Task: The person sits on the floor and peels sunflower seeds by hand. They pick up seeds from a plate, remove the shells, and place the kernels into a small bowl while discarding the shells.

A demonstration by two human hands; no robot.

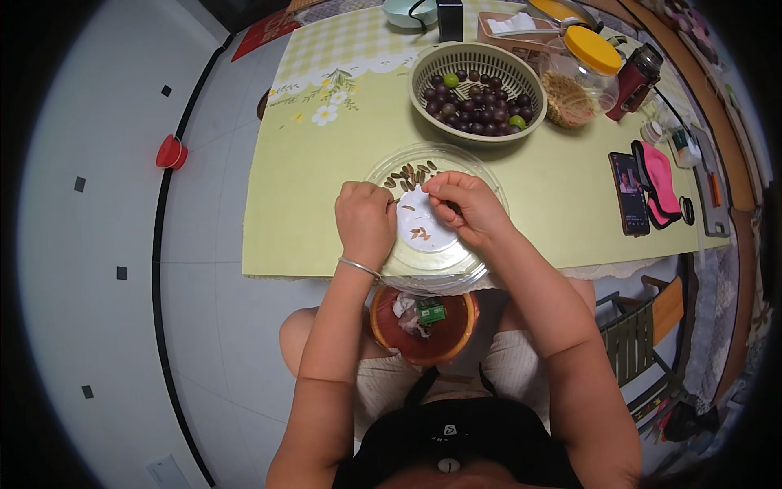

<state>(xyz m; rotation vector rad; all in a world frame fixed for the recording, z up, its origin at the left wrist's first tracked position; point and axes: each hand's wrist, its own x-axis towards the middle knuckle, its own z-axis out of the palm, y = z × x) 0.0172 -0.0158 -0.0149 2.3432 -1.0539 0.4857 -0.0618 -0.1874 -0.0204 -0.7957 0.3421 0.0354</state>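
On the table's near edge lies a round clear plastic lid (481,173) with a white round piece (423,218) at its middle. Several dark brown seeds (410,176), sunflower seeds by their look, are heaped on its far part. A few paler bits (419,234), shells or kernels, rest on the white piece. My left hand (366,220) is closed at the white piece's left side, fingers curled under and what they hold hidden. From the right, my right hand (471,208) pinches thumb and forefinger together just in front of the seeds; anything between them is too small to name.
Beyond the lid stands a basket (423,114) of dark grapes. Right of it are a yellow-lidded jar (570,98), a dark red flask (635,81), a phone (629,194) and a pink-and-black item (658,183). Below the table edge, a reddish-brown bin (391,338) holds rubbish between my knees.
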